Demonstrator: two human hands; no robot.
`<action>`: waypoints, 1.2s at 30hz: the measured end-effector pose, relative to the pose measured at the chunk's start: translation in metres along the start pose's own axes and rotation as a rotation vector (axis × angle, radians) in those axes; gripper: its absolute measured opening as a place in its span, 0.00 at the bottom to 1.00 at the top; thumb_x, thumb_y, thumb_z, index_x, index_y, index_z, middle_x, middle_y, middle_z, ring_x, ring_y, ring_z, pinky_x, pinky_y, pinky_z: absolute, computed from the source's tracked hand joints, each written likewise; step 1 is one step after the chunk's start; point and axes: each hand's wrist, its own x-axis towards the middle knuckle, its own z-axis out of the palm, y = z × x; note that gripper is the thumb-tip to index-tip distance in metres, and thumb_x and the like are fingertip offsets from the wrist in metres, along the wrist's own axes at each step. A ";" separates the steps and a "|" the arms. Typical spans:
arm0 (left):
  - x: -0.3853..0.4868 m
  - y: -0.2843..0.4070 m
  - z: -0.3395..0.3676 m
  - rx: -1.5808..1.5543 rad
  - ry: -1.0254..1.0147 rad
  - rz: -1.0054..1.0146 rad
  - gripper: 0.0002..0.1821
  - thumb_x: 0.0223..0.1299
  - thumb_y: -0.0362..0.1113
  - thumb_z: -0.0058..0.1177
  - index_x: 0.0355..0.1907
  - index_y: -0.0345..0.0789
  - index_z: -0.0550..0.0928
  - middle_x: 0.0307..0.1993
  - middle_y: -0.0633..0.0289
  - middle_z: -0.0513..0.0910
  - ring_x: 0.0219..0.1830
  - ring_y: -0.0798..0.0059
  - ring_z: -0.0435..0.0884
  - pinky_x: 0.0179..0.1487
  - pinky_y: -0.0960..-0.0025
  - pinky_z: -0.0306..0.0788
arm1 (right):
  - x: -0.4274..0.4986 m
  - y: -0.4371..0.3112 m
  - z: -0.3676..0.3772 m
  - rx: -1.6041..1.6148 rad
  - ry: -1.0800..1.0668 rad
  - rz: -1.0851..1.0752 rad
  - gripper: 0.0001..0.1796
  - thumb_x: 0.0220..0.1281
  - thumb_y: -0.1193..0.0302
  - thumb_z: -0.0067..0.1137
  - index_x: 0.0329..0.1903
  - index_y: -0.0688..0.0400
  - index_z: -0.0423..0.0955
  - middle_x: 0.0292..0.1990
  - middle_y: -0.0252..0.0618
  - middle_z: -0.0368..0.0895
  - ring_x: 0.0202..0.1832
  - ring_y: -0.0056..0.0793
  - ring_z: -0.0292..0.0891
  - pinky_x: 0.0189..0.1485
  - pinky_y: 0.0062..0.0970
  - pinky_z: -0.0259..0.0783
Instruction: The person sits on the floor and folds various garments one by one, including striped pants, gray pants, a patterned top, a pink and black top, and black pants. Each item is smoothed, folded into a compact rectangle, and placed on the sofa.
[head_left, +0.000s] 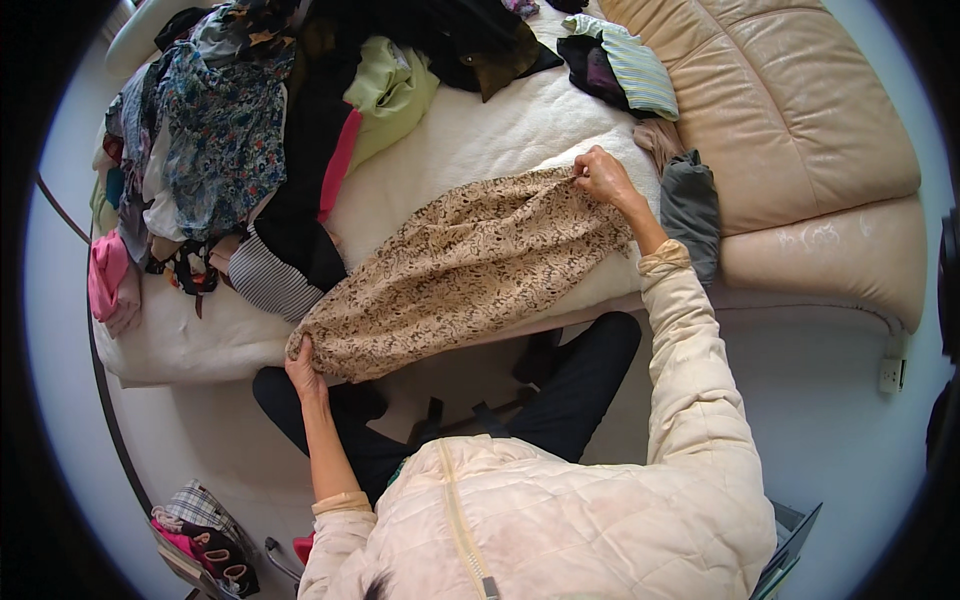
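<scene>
A beige cloth garment (465, 262) with a dark floral print stretches slantwise across the front of a cream-covered sofa seat (480, 127). My left hand (306, 371) grips its near left end, at the seat's front edge. At the far right end, my right hand (600, 176) pinches the upper edge between thumb and fingers. Between the two hands the fabric lies in loose lengthwise folds, and its lower edge hangs past the seat's front. What kind of garment it is, I cannot tell.
Heaped clothes (225, 142) cover the left of the seat, with a light green garment (386, 90) beside them. Folded striped cloth (637, 71) and a rolled dark grey garment (688, 214) lie against the tan leather cushion (795, 112). A bag (206, 536) stands on the floor, lower left.
</scene>
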 end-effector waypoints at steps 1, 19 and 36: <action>0.001 -0.001 0.000 0.005 -0.013 0.009 0.19 0.58 0.30 0.64 0.53 0.32 0.79 0.47 0.64 0.82 0.47 0.73 0.81 0.50 0.68 0.74 | 0.000 -0.001 0.003 0.096 0.014 0.020 0.10 0.47 0.70 0.67 0.35 0.56 0.81 0.42 0.43 0.80 0.42 0.42 0.79 0.47 0.35 0.75; -0.058 0.122 0.076 0.082 -0.429 0.272 0.12 0.66 0.36 0.57 0.47 0.34 0.77 0.43 0.67 0.81 0.45 0.80 0.78 0.49 0.73 0.71 | -0.173 0.080 -0.141 0.810 0.276 0.095 0.05 0.65 0.74 0.58 0.42 0.60 0.78 0.34 0.25 0.78 0.37 0.12 0.72 0.42 0.15 0.68; 0.083 0.025 0.163 0.627 -0.352 0.405 0.19 0.60 0.44 0.63 0.44 0.29 0.81 0.35 0.66 0.84 0.36 0.78 0.79 0.43 0.72 0.72 | -0.032 0.110 -0.012 0.008 0.485 0.308 0.07 0.60 0.66 0.60 0.41 0.50 0.77 0.39 0.39 0.79 0.45 0.40 0.75 0.45 0.37 0.71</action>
